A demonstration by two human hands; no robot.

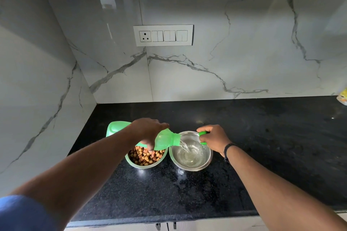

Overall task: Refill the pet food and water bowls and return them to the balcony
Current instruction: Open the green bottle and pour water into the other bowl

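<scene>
Here, at lower centre, a translucent green plastic bottle (165, 141), long axis tipped rightward, is being gripped by the left hand (148, 131) over the round steel water bowl (189, 153), while its green cap (203, 133) is being pinched by the right hand (214, 138).

Your two bowls sit touching, side by side, near the counter's (244, 137) left end: the food bowl (145, 162) left, the water bowl (189, 155) right. A container (116, 129) stands just behind the food bowl. Your bottle (166, 139) tilts above both.
</scene>
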